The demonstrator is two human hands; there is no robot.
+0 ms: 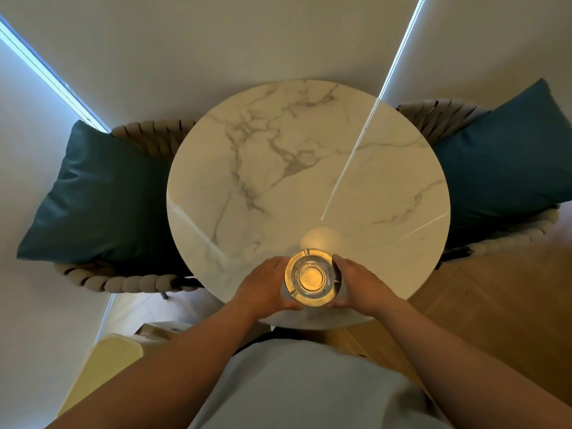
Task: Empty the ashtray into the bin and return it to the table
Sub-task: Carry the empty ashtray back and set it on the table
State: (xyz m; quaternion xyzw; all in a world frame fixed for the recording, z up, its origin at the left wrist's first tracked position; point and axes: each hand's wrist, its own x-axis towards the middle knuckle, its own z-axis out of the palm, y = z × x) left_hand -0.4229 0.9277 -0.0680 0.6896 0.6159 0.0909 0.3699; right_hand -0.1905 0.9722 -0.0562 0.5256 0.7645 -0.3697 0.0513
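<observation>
Both hands, left hand [266, 284] and right hand [359, 286], have their fingers clamped on the sides of the glass ashtray [312, 277] over the near edge of the round marble desk [309, 168], fingertips hidden beneath it, contact with the desk unclear

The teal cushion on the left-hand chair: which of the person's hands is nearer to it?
Left. The left hand grips the glass ashtray on the side facing that teal cushion; the right hand grips the ashtray's far side, farther away.
</observation>
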